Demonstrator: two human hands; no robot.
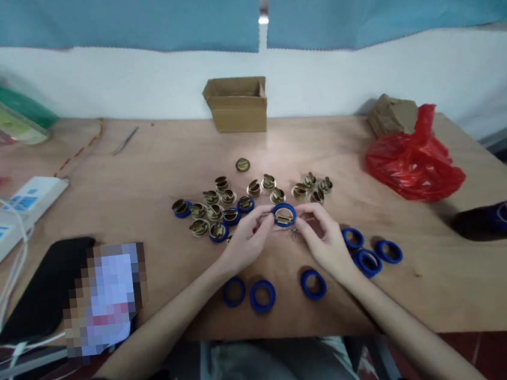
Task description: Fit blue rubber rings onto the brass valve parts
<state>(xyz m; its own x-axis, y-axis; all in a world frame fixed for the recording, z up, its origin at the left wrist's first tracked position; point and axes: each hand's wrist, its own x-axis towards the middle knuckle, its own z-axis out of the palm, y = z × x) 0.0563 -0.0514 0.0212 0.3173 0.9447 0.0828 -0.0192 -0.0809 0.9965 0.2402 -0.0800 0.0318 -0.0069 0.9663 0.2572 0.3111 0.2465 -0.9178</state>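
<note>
Between my two hands, a blue ring with a brass-coloured metal piece inside it (284, 215) is held up over the table. My left hand (250, 236) pinches its left side, and my right hand (322, 235) grips the right side with thumb and fingers. Beyond my hands lie several round brass-coloured pieces with raised bars (214, 212), a few of them seated in blue rings (218, 232). Plain blue rings (263, 296) lie near the table's front edge, and more blue rings (388, 251) rest right of my right hand.
An open cardboard box (239, 110) stands at the back by the wall. To the right are a red plastic bag (414, 164) and a cola bottle (501, 218) on its side. A black phone (46, 290), a power strip (20, 214) and white cables occupy the left.
</note>
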